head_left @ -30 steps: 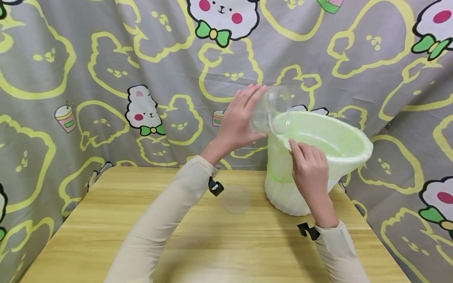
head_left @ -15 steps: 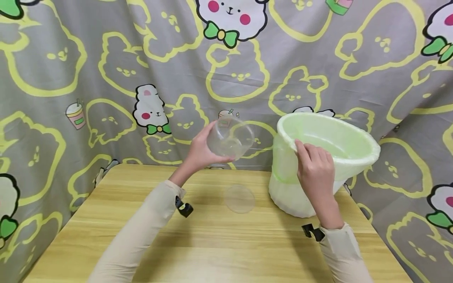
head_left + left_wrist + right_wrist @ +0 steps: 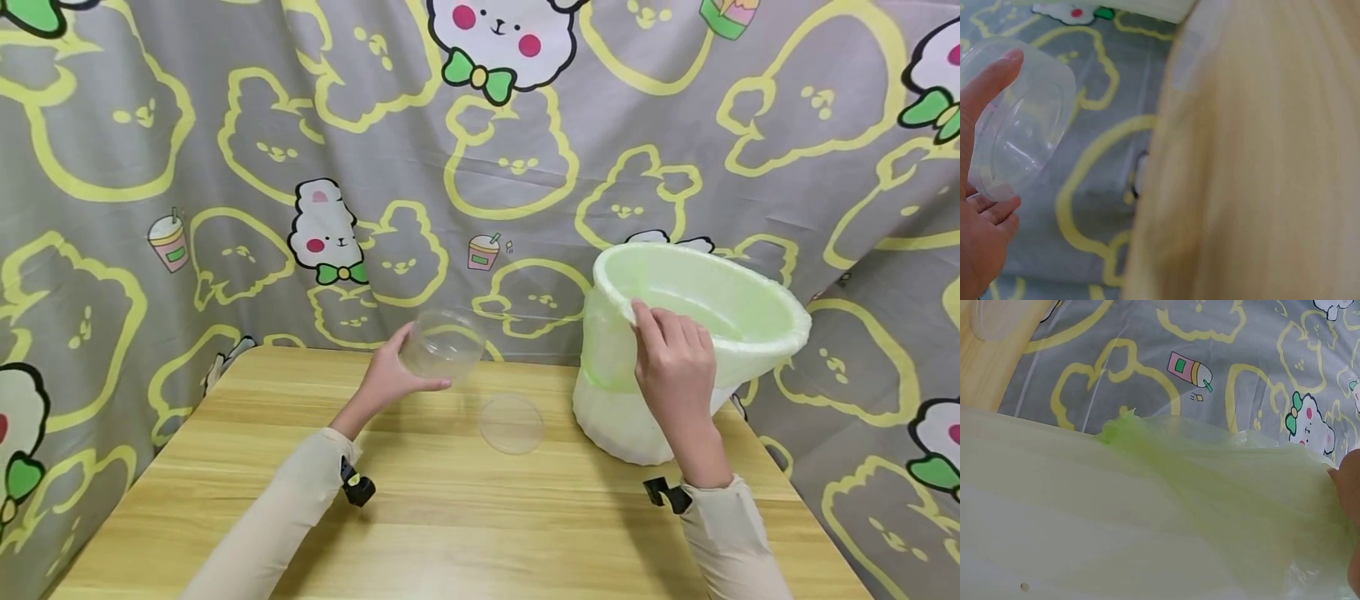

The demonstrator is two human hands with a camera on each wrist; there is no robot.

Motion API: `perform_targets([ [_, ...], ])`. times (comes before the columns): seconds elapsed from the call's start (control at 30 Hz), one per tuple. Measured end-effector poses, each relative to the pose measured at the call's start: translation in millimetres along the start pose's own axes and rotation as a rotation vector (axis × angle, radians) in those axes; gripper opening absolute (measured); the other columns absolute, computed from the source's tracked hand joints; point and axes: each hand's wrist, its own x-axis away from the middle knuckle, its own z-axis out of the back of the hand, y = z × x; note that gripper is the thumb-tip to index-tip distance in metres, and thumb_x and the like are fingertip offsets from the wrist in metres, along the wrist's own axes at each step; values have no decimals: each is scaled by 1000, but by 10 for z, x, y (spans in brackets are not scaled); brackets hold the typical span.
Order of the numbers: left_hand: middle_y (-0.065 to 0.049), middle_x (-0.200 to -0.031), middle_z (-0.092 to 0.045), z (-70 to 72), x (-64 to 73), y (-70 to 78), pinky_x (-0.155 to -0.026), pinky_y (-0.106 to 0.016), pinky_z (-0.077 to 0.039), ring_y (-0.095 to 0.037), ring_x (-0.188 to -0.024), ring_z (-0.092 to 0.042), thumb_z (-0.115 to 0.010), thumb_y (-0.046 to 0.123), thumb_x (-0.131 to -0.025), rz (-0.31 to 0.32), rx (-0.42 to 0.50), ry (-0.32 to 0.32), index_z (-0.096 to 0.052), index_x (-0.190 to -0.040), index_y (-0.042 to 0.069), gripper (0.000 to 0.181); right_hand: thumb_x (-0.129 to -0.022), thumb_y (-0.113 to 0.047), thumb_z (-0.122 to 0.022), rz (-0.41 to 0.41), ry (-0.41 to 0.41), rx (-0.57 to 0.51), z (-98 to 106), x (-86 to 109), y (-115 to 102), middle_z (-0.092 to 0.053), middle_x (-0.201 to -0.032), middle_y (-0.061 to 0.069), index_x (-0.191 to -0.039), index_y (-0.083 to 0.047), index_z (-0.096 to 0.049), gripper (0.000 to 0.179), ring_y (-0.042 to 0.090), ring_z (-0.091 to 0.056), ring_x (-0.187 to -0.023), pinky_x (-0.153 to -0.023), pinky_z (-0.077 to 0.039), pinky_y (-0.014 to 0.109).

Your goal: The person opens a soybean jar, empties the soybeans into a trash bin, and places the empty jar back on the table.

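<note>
My left hand (image 3: 393, 367) holds a clear plastic tub (image 3: 444, 346) just above the back of the table, thumb and fingers around its sides. In the left wrist view the see-through tub (image 3: 1025, 125) is tilted and looks to have nothing in it. A clear round lid (image 3: 512, 423) lies flat on the table to the right of that hand. My right hand (image 3: 677, 358) grips the near rim of a white bin (image 3: 622, 425), which leans over to the right. A thin pale green bag (image 3: 611, 333) lines the bin and is folded over its rim; in the right wrist view its gathered edge (image 3: 1119, 428) shows.
The wooden table (image 3: 450, 517) ends at a grey patterned curtain (image 3: 405, 150) hung behind it and along both sides. The bin stands at the table's back right, near the curtain.
My left hand has moved the tub away from the bin's mouth, leftward and down towards the table. The right hand keeps its grip on the bin rim, and the lid stays put.
</note>
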Motion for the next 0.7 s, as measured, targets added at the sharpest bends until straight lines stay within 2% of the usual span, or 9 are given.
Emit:
perform_targets([
  [0.27, -15, -154, -48, -48, 100, -242, -113, -57, -42, -37, -138, -49, -100, 40, -59, 41, 1, -16, -35, -158, 15, 121, -99, -8, -63, -6, 2, 9, 3, 6, 13, -71, -95, 23, -117, 0, -72, 21, 45, -63, -79, -75, -50, 54],
  [0.47, -15, -153, -49, -112, 138, -352, -113, -55, -43, -36, -136, -51, -100, 43, -57, 74, 2, -29, -34, -158, 13, 124, -99, -9, -63, -6, 22, 5, -19, 9, 31, -71, -94, 22, -116, -1, -72, 20, 44, -62, -78, -74, -49, 54],
  [0.7, -18, -159, -42, -171, 205, -462, -116, -55, -40, -38, -143, -45, -99, 45, -57, 89, -14, -69, -33, -159, 14, 126, -98, -8, -64, -9, 36, -5, -41, 7, 12, -70, -94, 22, -115, -2, -72, 20, 44, -61, -78, -73, -48, 54],
])
